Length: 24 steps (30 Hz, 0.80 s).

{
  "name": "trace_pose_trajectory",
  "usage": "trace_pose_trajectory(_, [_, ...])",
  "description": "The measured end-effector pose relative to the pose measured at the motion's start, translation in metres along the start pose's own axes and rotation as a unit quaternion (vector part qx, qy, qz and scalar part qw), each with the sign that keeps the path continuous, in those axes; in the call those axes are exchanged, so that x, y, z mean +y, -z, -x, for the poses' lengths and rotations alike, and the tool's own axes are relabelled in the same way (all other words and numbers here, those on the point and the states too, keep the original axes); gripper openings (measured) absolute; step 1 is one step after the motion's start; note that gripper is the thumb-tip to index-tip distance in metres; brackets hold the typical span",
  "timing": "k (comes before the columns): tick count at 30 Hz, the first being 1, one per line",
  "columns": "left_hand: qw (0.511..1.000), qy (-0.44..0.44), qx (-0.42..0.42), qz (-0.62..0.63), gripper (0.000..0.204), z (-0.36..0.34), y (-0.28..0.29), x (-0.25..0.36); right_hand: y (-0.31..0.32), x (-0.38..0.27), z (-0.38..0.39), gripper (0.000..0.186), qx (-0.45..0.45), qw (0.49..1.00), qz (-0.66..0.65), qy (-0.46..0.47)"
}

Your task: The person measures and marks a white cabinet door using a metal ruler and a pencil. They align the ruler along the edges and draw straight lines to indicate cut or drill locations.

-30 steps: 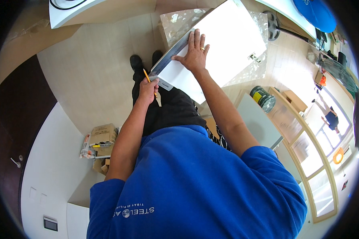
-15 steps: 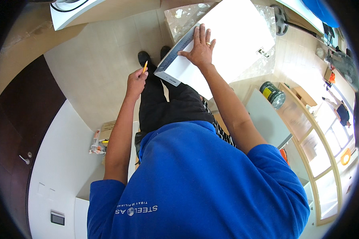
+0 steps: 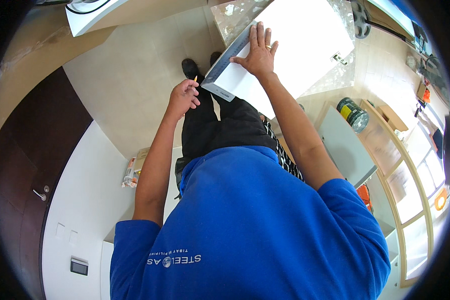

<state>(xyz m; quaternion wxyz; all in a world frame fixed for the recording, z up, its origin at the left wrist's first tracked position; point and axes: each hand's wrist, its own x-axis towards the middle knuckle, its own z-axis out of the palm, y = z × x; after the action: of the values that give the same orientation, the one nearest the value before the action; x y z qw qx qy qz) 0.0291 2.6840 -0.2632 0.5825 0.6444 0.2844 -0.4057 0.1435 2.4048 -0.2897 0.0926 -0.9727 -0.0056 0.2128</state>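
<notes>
A white board (image 3: 305,55) with a metal hinge (image 3: 338,58) lies on a paint-spattered surface (image 3: 335,80). A grey straight strip with markings (image 3: 222,67) runs along its left edge. My right hand (image 3: 257,52) lies spread on the board and strip, fingers apart. My left hand (image 3: 184,97) is beside the strip's near end, over my dark trousers, with a yellow pencil (image 3: 196,79) in loosely curled fingers; most of the pencil is hidden behind the hand.
A dark door (image 3: 27,170) stands at left, with boxes and packages (image 3: 135,170) near the wall. At right are a paint can (image 3: 352,115), a grey panel (image 3: 345,145), a wood-framed glazed partition (image 3: 405,190) and a fan (image 3: 427,70). A person (image 3: 435,135) shows at the far right rim.
My left hand has pulled back from the strip's end, then moved up beside it, its fingers loosening round the pencil. The board and right hand appear farther right in the picture as the view shifts.
</notes>
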Motion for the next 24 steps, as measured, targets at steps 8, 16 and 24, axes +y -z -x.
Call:
trace_pose_trajectory(8, [0.997, -0.032, 0.064, -0.026, 0.037, -0.034, -0.024, -0.020, 0.006, 0.000, 0.002, 0.137, 0.015, 1.000, -0.017, 0.000])
trace_pose_trajectory(16, [0.988, -0.004, 0.146, 0.042, 0.021, -0.049, -0.061, -0.023, 0.012, -0.002, 0.003, 0.137, -0.017, 1.000, -0.024, -0.009])
trace_pose_trajectory(24, [0.985, 0.016, 0.167, 0.041, 0.014, -0.047, -0.066, -0.025, 0.007, 0.001, 0.004, 0.137, 0.002, 0.999, -0.032, 0.003])
